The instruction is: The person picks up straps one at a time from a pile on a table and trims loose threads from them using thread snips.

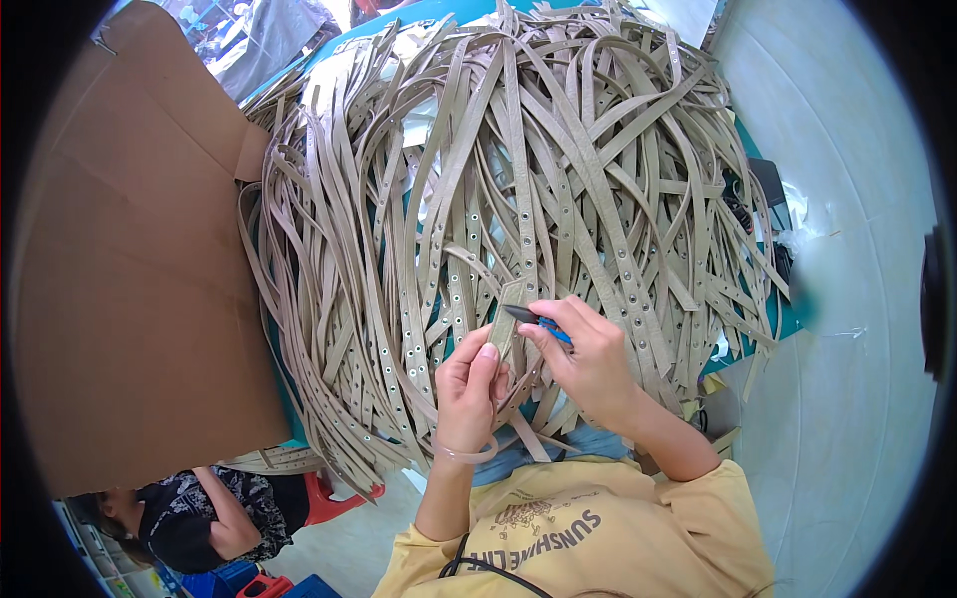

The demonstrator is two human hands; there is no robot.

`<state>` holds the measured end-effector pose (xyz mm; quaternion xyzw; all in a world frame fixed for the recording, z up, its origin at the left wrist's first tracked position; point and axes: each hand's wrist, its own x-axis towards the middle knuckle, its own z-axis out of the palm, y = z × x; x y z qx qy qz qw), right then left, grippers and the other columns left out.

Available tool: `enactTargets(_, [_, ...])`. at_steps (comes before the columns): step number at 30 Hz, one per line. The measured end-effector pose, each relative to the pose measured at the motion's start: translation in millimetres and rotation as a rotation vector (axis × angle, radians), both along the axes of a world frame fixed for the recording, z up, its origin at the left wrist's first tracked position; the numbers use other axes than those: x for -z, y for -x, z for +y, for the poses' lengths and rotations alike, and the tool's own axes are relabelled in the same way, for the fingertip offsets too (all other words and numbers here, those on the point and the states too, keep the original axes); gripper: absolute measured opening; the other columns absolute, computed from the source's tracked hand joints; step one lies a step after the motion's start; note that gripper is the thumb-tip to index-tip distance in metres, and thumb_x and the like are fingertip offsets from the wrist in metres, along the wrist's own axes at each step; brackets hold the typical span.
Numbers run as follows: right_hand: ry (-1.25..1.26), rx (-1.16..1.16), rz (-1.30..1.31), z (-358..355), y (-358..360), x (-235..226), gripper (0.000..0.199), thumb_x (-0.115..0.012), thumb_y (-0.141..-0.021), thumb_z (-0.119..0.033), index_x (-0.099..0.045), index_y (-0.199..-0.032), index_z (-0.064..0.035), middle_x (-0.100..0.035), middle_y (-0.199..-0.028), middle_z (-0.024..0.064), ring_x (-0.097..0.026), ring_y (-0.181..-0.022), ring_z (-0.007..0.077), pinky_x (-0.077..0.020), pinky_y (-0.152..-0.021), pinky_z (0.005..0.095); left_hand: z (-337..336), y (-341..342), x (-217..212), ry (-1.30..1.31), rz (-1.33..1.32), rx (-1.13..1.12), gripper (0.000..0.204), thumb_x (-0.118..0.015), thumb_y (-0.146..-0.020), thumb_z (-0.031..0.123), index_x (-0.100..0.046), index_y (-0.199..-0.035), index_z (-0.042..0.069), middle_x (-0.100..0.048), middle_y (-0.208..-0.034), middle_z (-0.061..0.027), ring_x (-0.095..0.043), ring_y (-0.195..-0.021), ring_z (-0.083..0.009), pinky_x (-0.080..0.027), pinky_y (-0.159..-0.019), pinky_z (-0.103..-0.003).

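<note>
My left hand (469, 389) pinches the pointed end of a beige belt strap (505, 321) between thumb and fingers. Held in my right hand (588, 359) is a small blue-handled tool (520, 313) with a dark, pointed tip. The tip meets or lies just over the strap's edge; which of the two I cannot tell. Beneath and beyond both hands spreads a large heap of similar beige straps (518, 149), many with rows of metal eyelets. A pale bangle (467, 454) circles my left wrist.
A large brown cardboard sheet or box side (140, 249) rises left of the heap. Green table surface (788, 317) shows at the right edge. Another person (229, 513) in a dark patterned top sits at lower left beside a red stool (334, 503). Pale floor (837, 199) lies to the right.
</note>
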<state>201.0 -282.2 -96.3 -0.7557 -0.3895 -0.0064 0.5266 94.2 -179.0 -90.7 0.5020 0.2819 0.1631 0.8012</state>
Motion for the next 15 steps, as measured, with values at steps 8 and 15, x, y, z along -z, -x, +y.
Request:
enactTargets(8, [-0.009,-0.013,0.028,-0.6,0.7,-9.1,0.025,-0.069,-0.077,-0.011,-0.06,-0.098,-0.0007,-0.059,-0.079,0.0114,-0.058,-0.062,0.0208,-0.0466,-0.055,0.0291,0.5,2.6,1.9,-0.19,0.045,0.021,0.03,-0.045,-0.092,0.009,-0.053,-0.12,0.003,-0.048,-0.07,0.0025,-0.04,-0.054,-0.0019,-0.033,-0.048,-0.016])
enactTargets(15, [-0.028,-0.02,0.044,-1.2,2.0,-10.9,0.026,-0.069,-0.077,-0.01,-0.06,-0.099,-0.0007,-0.06,-0.079,0.0117,-0.059,-0.063,0.0212,-0.0469,-0.055,0.0288,0.8,3.2,7.2,-0.216,-0.005,0.047,0.03,-0.044,-0.092,0.005,-0.053,-0.12,0.002,-0.046,-0.075,0.0007,-0.04,-0.055,-0.0024,-0.034,-0.048,-0.016])
